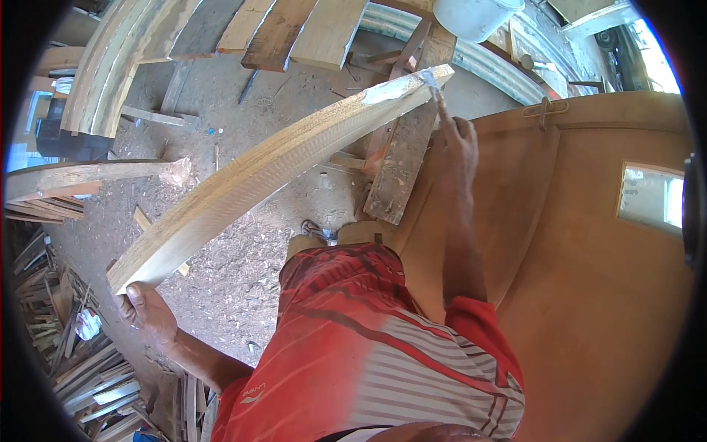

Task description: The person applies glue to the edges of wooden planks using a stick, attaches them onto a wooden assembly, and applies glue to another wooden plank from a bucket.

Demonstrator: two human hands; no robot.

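A long pale wooden plank [250, 180] slants from my lower left up to the far right, its narrow edge turned up. My left hand [147, 313] is closed around its near end, the thumb lying against the wood. At the far end, my right hand [461, 147] grips a slim brush [442, 104] by its handle. The brush tip touches the plank's upper edge. A whitish wet-looking coat [394, 88] covers the edge there, while the rest of that edge shows bare wood. A narrow wooden bench [401, 173] lies beneath the far end; I cannot tell whether the plank rests on it.
Several boards [317, 33] lie side by side at the back, with white stuff along their edges. A white bucket [477, 16] stands at the back right. A large brown wooden door [589, 295] takes up my right side. Scrap wood [96, 383] is heaped at the lower left.
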